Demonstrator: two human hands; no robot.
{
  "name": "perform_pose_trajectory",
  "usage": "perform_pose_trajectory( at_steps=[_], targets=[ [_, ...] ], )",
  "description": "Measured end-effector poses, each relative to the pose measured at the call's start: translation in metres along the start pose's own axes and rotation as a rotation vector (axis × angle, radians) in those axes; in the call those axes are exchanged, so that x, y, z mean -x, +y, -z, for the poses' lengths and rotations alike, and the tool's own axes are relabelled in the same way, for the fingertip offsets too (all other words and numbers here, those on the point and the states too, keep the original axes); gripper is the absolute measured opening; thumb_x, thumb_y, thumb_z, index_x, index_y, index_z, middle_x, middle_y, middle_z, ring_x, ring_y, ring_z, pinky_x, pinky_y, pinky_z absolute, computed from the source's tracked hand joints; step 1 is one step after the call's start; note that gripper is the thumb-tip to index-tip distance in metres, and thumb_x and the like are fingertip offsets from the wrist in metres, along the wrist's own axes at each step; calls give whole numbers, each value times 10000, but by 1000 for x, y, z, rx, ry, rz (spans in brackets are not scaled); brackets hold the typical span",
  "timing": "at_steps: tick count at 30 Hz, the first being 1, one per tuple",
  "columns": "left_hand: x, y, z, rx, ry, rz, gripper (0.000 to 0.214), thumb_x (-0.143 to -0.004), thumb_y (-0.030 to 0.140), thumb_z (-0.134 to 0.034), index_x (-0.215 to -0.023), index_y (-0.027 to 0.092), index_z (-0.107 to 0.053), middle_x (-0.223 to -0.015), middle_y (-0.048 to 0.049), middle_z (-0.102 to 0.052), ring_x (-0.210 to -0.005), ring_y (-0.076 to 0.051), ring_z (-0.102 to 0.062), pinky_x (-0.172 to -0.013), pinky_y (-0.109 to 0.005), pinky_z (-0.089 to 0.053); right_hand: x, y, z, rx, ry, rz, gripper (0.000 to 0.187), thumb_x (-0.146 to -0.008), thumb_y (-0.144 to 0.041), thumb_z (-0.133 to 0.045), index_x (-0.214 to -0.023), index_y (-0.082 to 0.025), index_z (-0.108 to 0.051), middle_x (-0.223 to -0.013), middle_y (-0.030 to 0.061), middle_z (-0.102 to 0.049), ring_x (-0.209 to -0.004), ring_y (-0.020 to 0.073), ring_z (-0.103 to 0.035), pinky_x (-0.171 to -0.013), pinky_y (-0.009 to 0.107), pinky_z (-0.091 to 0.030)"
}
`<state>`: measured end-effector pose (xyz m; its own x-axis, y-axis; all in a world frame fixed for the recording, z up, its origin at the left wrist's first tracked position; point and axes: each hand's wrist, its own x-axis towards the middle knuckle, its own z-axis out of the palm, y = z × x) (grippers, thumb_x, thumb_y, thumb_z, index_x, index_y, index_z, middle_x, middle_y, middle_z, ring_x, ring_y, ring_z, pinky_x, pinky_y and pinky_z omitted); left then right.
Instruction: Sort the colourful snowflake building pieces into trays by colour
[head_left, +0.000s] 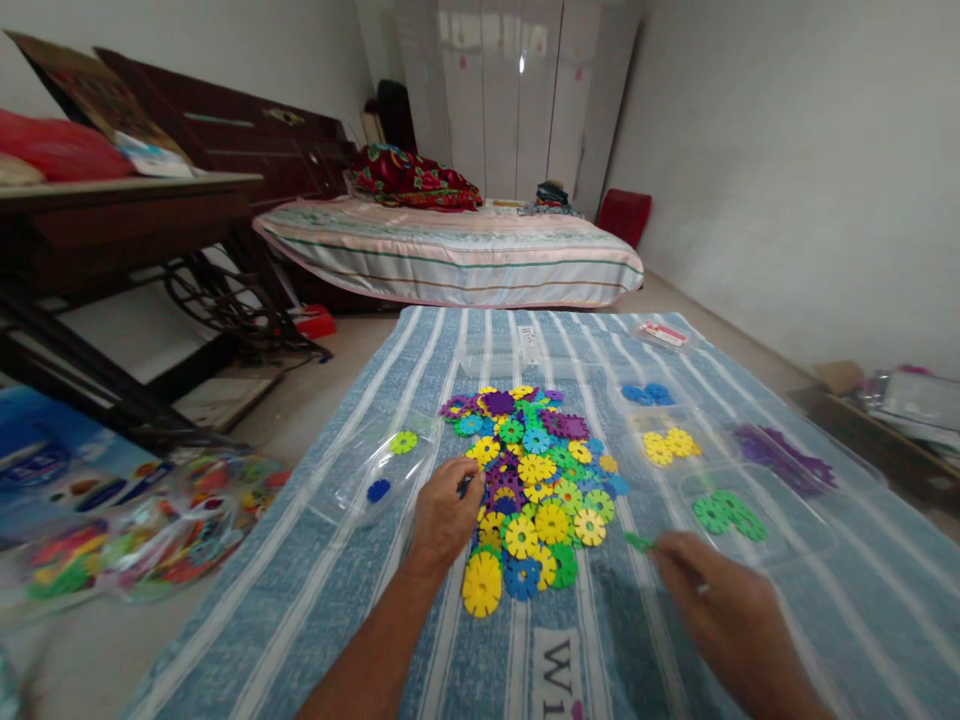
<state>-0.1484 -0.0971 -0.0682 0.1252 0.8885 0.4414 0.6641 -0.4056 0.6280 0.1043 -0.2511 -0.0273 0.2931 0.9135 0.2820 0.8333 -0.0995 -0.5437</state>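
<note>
A heap of flat, flower-shaped plastic discs in yellow, green, blue and purple lies on a blue striped cloth. My left hand rests at the heap's left edge, fingers curled and pinched on a dark blue disc. My right hand is to the heap's right, pinching a small green disc. Clear shallow trays to the right hold sorted discs: blue ones, yellow ones, green ones, purple ones. A clear tray on the left holds one green and one blue disc.
A bed stands beyond the cloth, with a white wardrobe behind it. A dark wooden table is at the left. Plastic bags of coloured toys lie on the floor at the left. Clutter sits along the right wall.
</note>
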Motion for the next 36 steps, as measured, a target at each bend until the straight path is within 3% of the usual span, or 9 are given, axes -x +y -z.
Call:
perform_pose_trajectory(
  at_steps=[3, 6, 9, 13, 16, 18, 23, 28, 36],
  targets=[
    [0, 1, 0, 37, 13, 27, 174, -802, 275, -473, -781, 188, -622, -882, -38, -674, -855, -158, -627, -796, -274, -495, -14, 31, 29, 341, 182, -89, 329, -823, -474, -377, -830, -249, -616, -691, 61, -675, -542, 233, -622, -507, 329, -436],
    [0, 3, 1, 49, 23, 55, 167, -795, 270, -474, -753, 191, -614, -846, -25, -668, -803, -144, -624, -756, -254, -493, -20, 48, 41, 573, 276, -192, 385, -821, -519, -349, -907, -260, -621, -722, 82, -688, -496, 263, -602, -447, 354, -404],
    [0, 5, 1, 42, 17, 71, 165, -790, 271, -474, -745, 194, -614, -820, -18, -662, -768, -137, -618, -729, -243, -488, -15, 38, 27, 396, 180, -112, 377, -849, -500, -349, -915, -252, -625, -758, 80, -702, -569, 246, -636, -524, 350, -453],
    [1, 5, 1, 44, 14, 89, 168, -784, 276, -475, -732, 190, -609, -786, -15, -652, -746, -135, -612, -721, -240, -480, -5, -2, -13, 82, -148, 34, 322, -864, -405, -391, -926, -216, -644, -734, 45, -705, -624, 182, -652, -578, 268, -450],
    [0, 5, 2, 50, 12, 117, 177, -781, 283, -475, -720, 188, -612, -770, -12, -651, -727, -133, -609, -705, -237, -476, -5, -29, -35, 109, -409, 74, 267, -859, -307, -424, -997, -230, -639, -727, 15, -707, -642, 154, -652, -561, 228, -399],
    [0, 5, 2, 45, 2, 138, 189, -783, 290, -474, -708, 188, -614, -748, -11, -650, -708, -132, -608, -696, -237, -473, -6, -41, -42, 171, -509, 82, 253, -835, -271, -469, -1028, -237, -630, -776, 17, -716, -700, 165, -663, -576, 226, -383],
    [-1, 5, 2, 18, -34, 143, 205, -789, 300, -470, -702, 189, -619, -733, -11, -652, -697, -133, -608, -685, -237, -462, -11, -52, -51, 269, -564, 78, 299, -805, -265, -530, -1094, -231, -599, -970, 56, -706, -845, 216, -664, -625, 252, -379],
    [0, 3, 2, 5, -53, 140, 212, -791, 328, -479, -709, 194, -622, -727, -3, -653, -692, -137, -607, -681, -244, -453, -11, -53, -53, 264, -550, 59, 242, -790, -259, -552, -1024, -229, -607, -870, 37, -714, -791, 197, -665, -592, 239, -352],
    [-2, 3, 2, 12, -43, 131, 212, -784, 343, -484, -714, 198, -621, -710, -2, -653, -678, -140, -608, -677, -248, -469, -2, -42, -55, 113, -423, 61, 155, -810, -199, -493, -927, -208, -594, -724, 0, -688, -667, 149, -642, -561, 209, -335]
  ],
)
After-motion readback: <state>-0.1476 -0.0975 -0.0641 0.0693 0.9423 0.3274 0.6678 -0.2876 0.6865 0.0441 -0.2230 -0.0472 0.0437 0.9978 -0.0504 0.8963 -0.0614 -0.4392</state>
